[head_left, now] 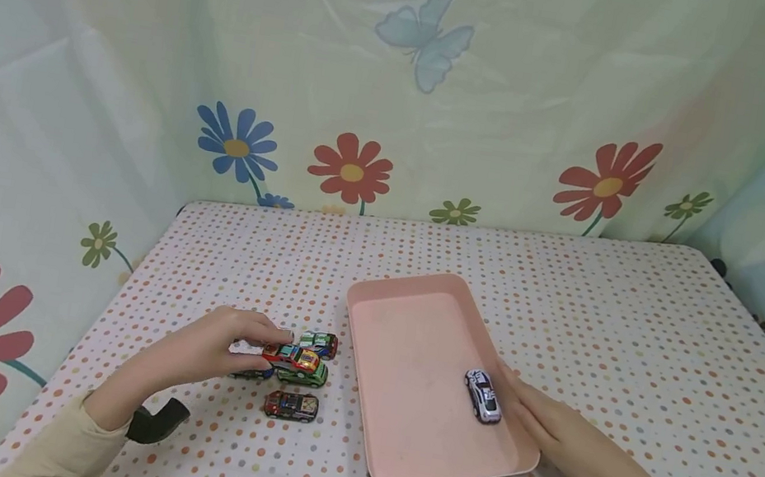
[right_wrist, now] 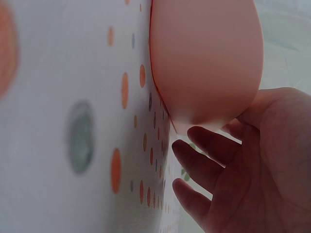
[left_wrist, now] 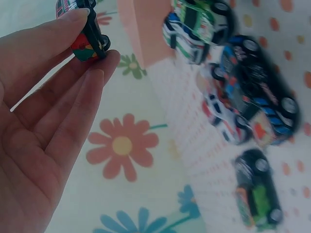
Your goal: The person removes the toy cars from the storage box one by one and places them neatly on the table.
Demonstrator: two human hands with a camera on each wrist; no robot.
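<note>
My left hand [head_left: 226, 343] pinches a small red toy car [head_left: 292, 356] between thumb and fingers, raised over other toy cars; the left wrist view shows the held car [left_wrist: 87, 36] at the fingertips. Close beneath are a green toy car [head_left: 302, 374], a white-and-green one [head_left: 319, 344] and a dark one [head_left: 291, 406]. A pink tray [head_left: 411, 343] lies to their right, with a silver-and-purple toy car [head_left: 483, 396] inside near its right wall. My right hand [head_left: 564, 438] rests against that side of the tray, its fingers [right_wrist: 199, 160] loosely extended along the outer wall.
A dotted cloth covers the table [head_left: 637, 337]. Behind it hangs a flowered curtain [head_left: 508, 108], continuing down the left side and the right. In the left wrist view, several toy cars [left_wrist: 257, 87] lie on the cloth beside the hand.
</note>
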